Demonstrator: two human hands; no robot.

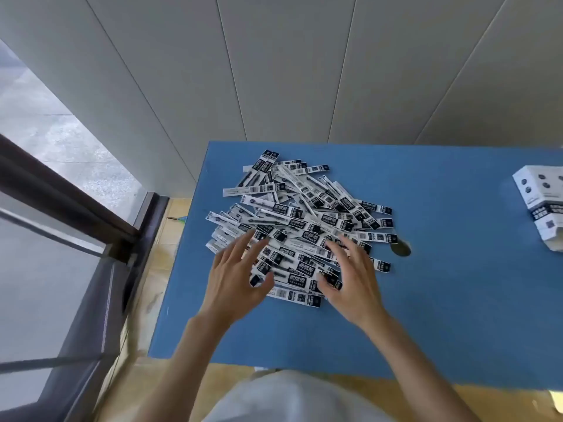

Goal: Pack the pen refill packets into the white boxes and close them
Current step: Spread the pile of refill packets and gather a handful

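A loose heap of several black-and-white pen refill packets (304,220) lies on the left half of the blue table (441,300). My left hand (237,278) is spread over the heap's near left edge, fingers straight and apart. My right hand (350,275) lies over the heap's near right part, fingers spread, thumb touching a packet. Neither hand holds anything that I can see. White boxes (542,202) with black print are stacked at the table's right edge, partly cut off by the frame.
A round hole (401,248) in the tabletop sits just right of the heap. A grey panelled wall stands behind the table. On the left are a dark window frame (61,190) and the yellowish floor below. My light-clothed lap shows at the bottom.
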